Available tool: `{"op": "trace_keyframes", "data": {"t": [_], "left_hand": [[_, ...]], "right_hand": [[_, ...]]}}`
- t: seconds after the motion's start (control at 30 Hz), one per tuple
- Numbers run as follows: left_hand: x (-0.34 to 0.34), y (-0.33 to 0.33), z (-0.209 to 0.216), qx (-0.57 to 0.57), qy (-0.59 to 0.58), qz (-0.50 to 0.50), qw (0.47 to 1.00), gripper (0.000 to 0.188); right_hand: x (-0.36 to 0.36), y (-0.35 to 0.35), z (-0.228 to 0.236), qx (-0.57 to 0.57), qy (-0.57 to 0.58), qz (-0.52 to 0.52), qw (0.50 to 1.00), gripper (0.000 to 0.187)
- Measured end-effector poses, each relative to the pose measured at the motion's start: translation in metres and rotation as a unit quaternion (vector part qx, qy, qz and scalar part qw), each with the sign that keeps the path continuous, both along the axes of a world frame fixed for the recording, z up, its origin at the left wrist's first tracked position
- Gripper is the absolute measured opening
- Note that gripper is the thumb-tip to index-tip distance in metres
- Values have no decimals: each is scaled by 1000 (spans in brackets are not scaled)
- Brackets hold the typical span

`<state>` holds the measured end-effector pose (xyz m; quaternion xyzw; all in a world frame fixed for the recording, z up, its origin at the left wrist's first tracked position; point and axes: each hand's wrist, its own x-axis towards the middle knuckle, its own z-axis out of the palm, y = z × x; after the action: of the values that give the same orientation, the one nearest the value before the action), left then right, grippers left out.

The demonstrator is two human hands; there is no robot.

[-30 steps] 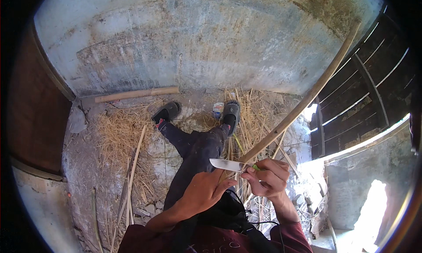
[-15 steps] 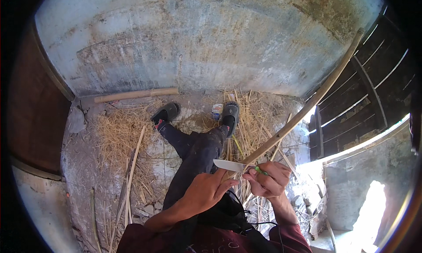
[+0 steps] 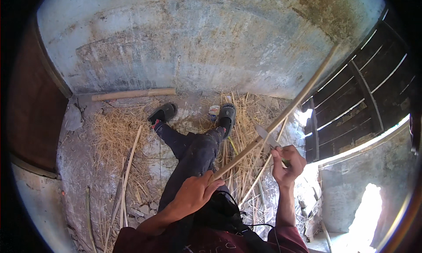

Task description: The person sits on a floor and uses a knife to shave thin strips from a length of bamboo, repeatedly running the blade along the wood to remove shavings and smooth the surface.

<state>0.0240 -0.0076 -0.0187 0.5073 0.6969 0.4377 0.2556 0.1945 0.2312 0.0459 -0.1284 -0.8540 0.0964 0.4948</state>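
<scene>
My left hand [image 3: 192, 196] is closed round the near end of a long bamboo pole [image 3: 293, 104], just above my thigh. The pole slants away to the upper right, toward the wall. Out to the right, my right hand [image 3: 288, 164] grips a knife [image 3: 267, 137] by its handle, which my fingers mostly hide. The broad, pale blade lies across the pole some way up from my left hand; whether its edge bites into the bamboo I cannot tell.
Pale shavings [image 3: 115, 132] lie heaped left of my legs, with thin strips [image 3: 241, 134] to the right. A thick bamboo piece [image 3: 134, 94] rests along the foot of the stained wall [image 3: 176, 42]. Dark wooden slats [image 3: 351, 108] stand at the right. My shoes [image 3: 163, 113] are on the floor.
The knife has moved from beside my left hand up and right along the pole, its blade turning. My right hand has gone outward with it. The pole's far end has shifted left and down.
</scene>
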Motion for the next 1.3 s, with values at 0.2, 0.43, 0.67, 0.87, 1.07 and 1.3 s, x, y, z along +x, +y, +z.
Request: {"op": "trace_keyframes", "data": {"t": [0.2,0.43,0.67,0.87,1.07,1.3], "left_hand": [[-4,-3,-6,36,13,16,999,48],[-12,-8,-3,-1,-12,8,1000,44],[-11,-8,-4,-4,-25,16,1000,44],[-5,-6,-13,-7,6,3,1000,44],[-4,-7,-9,-6,31,12,999,45],[-5,-15,-10,-4,24,9,1000,46]], "right_hand": [[-8,7,-9,4,-14,26,1000,25],[-14,11,-16,-68,-8,85,994,25],[-25,17,-40,-212,84,141,963,21],[-25,12,-23,-81,2,98,992,22],[-27,24,-14,-21,9,114,993,25],[-11,60,-11,28,47,-43,998,22]]}}
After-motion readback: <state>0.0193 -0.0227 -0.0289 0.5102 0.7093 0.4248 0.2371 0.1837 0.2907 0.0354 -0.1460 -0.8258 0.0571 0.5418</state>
